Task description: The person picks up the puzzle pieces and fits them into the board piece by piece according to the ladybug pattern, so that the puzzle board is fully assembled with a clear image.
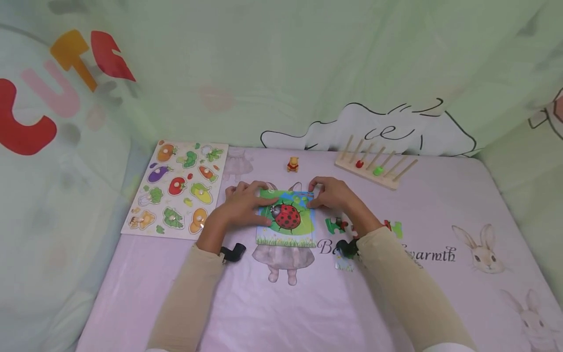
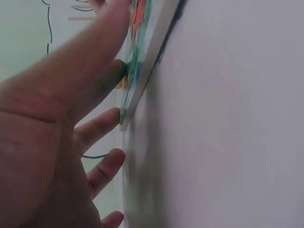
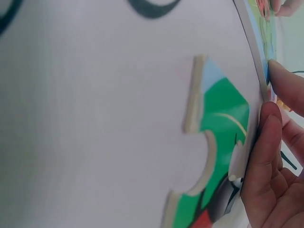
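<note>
A square ladybug picture puzzle point(image 1: 287, 217) lies on the pink cloth in the middle of the head view. My left hand point(image 1: 241, 204) point(image 2: 57, 109) is spread over its left side, thumb and forefinger touching the face near the ladybug, other fingers reaching past its upper left edge. At the upper right corner, my right hand point(image 1: 333, 193) point(image 3: 280, 156) pinches the puzzle's edge point(image 3: 256, 42) between thumb and bent fingers. Loose green puzzle pieces point(image 1: 336, 225) point(image 3: 225, 107) lie beside and partly under my right forearm.
A vegetable peg board point(image 1: 151, 212) lies at the left. Behind the puzzle stands a small bear figure point(image 1: 292, 164); a wooden peg rack point(image 1: 367, 172) with red and green beads is at the back right. Another piece point(image 1: 344, 262) lies near the right wrist camera.
</note>
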Tool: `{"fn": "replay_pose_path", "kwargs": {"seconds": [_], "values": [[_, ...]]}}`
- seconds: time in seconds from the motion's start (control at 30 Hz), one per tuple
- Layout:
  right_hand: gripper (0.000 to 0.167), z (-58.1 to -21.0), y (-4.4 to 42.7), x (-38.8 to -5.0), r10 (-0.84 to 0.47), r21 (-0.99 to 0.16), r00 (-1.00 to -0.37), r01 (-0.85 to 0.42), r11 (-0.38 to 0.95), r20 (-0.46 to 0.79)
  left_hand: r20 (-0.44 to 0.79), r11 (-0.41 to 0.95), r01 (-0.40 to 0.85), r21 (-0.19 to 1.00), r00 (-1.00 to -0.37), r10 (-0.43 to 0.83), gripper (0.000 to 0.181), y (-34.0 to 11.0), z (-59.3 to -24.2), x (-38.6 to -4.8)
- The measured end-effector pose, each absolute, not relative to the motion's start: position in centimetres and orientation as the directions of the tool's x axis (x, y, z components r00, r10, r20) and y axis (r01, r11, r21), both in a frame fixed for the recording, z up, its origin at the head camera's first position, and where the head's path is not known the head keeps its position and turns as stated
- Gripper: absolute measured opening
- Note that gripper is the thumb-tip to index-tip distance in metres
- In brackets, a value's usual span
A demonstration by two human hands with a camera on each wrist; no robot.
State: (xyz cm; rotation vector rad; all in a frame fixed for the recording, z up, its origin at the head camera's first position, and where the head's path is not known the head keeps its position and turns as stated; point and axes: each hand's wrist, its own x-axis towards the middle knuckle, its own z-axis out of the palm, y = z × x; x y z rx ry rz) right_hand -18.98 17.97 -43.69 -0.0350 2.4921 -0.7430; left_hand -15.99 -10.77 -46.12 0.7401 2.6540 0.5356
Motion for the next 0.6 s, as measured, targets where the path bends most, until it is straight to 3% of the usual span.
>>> {"fn": "replay_pose_path", "kwargs": {"seconds": [0.17, 0.6], "values": [[0.040, -43.6, 17.9, -18.9, -0.176, -0.528, -0.859, 0.122, 0.841, -0.480, -0.246, 0.795, 0.442, 0.416, -0.787, 0.566, 0.097, -11.1, -46.1, -16.1], [0.053, -42.5, 20.7, -17.0, -0.293, -0.580, -0.842, 0.029, 0.814, -0.453, -0.241, 0.800, 0.449, 0.398, -0.790, 0.564, 0.100, -10.8, -46.1, -16.1]]}}
